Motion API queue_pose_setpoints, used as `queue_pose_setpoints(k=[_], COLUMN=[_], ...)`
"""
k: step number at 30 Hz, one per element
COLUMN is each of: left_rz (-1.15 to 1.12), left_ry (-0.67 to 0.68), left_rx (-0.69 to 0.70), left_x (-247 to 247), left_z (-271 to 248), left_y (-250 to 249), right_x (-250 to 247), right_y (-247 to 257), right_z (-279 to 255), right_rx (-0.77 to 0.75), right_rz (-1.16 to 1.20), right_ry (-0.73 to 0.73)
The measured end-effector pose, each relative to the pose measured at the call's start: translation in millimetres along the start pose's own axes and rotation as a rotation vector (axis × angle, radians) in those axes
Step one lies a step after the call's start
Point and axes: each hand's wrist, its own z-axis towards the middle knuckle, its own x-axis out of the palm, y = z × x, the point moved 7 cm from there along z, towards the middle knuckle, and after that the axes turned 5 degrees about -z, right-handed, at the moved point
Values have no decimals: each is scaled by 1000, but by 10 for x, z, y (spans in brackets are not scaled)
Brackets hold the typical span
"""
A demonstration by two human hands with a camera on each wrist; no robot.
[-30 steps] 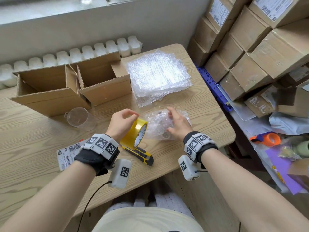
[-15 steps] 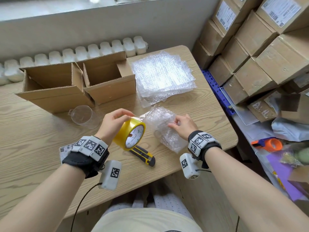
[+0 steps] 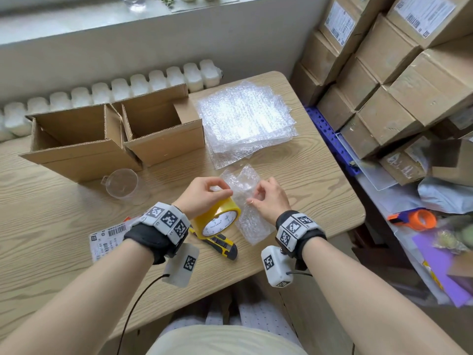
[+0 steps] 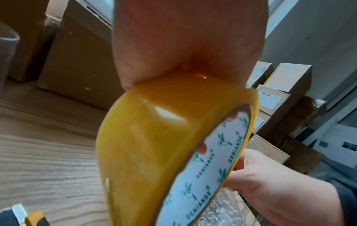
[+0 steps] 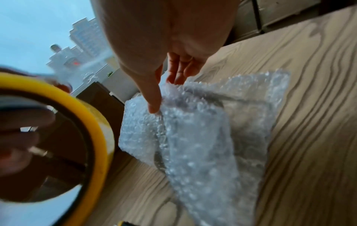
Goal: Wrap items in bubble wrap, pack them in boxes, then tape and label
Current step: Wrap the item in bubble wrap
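A bundle of bubble wrap [image 3: 252, 226] [image 5: 203, 145] lies on the wooden table [image 3: 307, 175] near its front edge, with its far end lifted. My right hand [image 3: 252, 198] [image 5: 164, 93] pinches that lifted fold, thumb in front and fingers behind. What is inside the wrap is hidden. My left hand [image 3: 222, 190] grips a yellow roll of packing tape [image 3: 217, 219] [image 4: 154, 145] [image 5: 92, 116] from above, just left of the bundle and touching it. The right hand [image 4: 270, 191] shows beyond the roll in the left wrist view.
Two open cardboard boxes [image 3: 76, 139] [image 3: 163, 129] stand at the back left, a clear cup [image 3: 122, 184] before them. A stack of bubble-wrap sheets [image 3: 245, 116] lies behind the hands. A yellow utility knife [image 3: 225, 245] and labels [image 3: 105, 239] lie near the front edge. Sealed boxes [image 3: 384, 85] pile up at the right.
The right hand turned the bundle lengthwise and shifted to its far fold. The left hand brought the tape roll right, up against the bundle.
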Motion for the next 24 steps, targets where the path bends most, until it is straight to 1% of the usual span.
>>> queue_pose_setpoints(k=[3,5,8,13,16,19,24], left_rz=[3,-12,-24,24,24,29,59], left_ry=[-28,-38,-49,-46,-56,-72,-76], left_rx=[-36,-65,-96,-110,-126,-132,-153], left_x=[40,66,131,249,294,298,267], left_z=[56,96,154,237,290,327,363], left_y=[44,85,120,125,141,148,160], right_x=[47,60,62,59,58,31,-4], right_y=[-53,-68,-97,-194,-235,-228,-167], right_z=[42,63,102,147,152,125,107], right_rx=[18,28,38,104,109,108,169], right_rz=[170,237,296,365,374,470,652], right_ry=[24,47,81,78,93,139,220])
